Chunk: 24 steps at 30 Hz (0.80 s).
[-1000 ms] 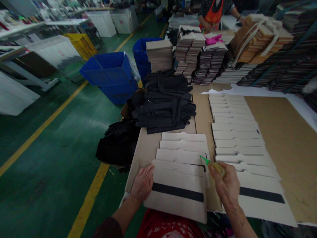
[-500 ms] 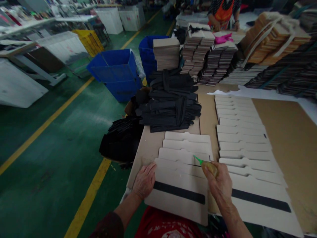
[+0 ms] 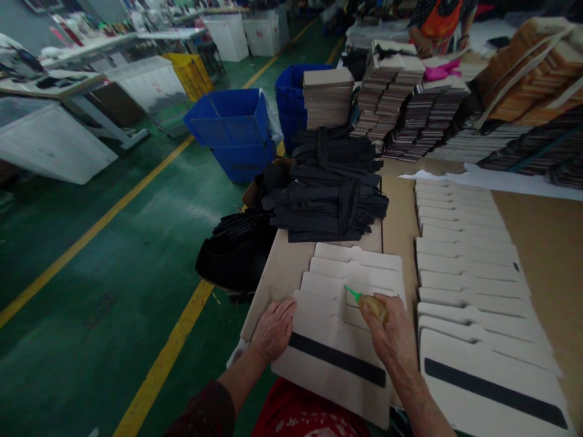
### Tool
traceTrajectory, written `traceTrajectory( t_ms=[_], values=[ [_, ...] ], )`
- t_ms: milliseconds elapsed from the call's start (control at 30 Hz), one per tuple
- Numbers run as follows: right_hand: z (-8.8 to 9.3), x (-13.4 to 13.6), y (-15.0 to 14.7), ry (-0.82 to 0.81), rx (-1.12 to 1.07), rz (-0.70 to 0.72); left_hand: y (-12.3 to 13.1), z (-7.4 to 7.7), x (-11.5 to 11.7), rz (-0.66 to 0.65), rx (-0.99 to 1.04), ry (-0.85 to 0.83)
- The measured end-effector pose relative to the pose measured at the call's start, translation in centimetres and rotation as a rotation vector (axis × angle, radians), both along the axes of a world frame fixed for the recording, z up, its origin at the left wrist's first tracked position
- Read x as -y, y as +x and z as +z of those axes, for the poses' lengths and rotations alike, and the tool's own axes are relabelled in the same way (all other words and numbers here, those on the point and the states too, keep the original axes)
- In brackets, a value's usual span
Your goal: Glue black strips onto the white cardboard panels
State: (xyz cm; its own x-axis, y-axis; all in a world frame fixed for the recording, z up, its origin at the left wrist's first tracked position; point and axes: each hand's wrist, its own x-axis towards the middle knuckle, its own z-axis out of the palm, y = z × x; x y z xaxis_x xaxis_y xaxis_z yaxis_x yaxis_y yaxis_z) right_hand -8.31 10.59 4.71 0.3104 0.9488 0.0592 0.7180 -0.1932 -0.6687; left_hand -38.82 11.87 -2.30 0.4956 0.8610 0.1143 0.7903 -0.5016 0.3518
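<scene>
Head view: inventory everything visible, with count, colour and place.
Worktable: one, tan, centre
Squeeze bottle: one, amber, centre
Left-row panels: several, cream, near centre
Right-row panels: many, cream, right
Panel bands: two, black, one per row
Strip bundles: several, black, worktable's left side
Piled pieces: many, black, left of worktable
Board stacks: several, brown, far end
Tied bundle: one, orange, upper right
Pink item: one, atop stacks
Bins: at least two, blue, upper centre
White bins: several, upper left
Crate: one, yellow, upper left
Co-worker: one, orange apron, upper right
Left hand: one, at panel's edge
Right hand: one, around squeeze bottle
</scene>
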Motion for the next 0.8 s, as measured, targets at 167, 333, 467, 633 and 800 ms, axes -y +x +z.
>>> traceTrajectory(
  t_ms=[167,333,467,633,800],
  values=[
    [0.0,-0.3,-0.2,0.003,0.025,0.002,0.1,0.3,0.0,0.014,-0.003,-0.014],
    [-0.5,-1.8,-2.0,0.037,-0.001,0.113,0.1,0.3,0.2,0.016,-0.015,-0.032],
    [-0.6,-2.3,-2.6,0.059,-0.037,0.162,0.0,0.3,0.3,0.015,-0.022,-0.040],
    [-0.5,-2.7,-3.4,0.060,-0.049,0.185,0.1,0.5,0.4,0.023,-0.012,-0.053],
    [-0.6,-3.3,-5.2,0.078,-0.062,0.228,0.0,0.5,0.3,0.017,0.008,-0.071]
  ],
)
